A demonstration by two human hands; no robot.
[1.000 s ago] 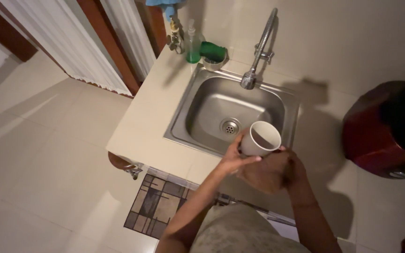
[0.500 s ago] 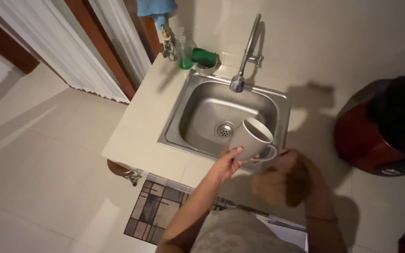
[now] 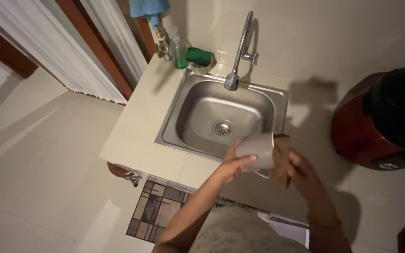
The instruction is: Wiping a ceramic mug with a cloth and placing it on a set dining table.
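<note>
My left hand grips a white mug, held on its side above the front edge of the steel sink. My right hand holds a brown cloth pressed over the mug's mouth. The mug's opening and handle are hidden behind the cloth. Both hands are in front of the sink, over the pale counter.
A flexible metal tap arches over the basin with its drain. A green soap bottle and a green sponge in a small bowl stand at the back left. A red and black appliance sits at right. A patterned mat lies on the floor.
The mug has turned from upright to lying sideways. My right hand has brought the brown cloth up from below and pressed it against the mug's mouth.
</note>
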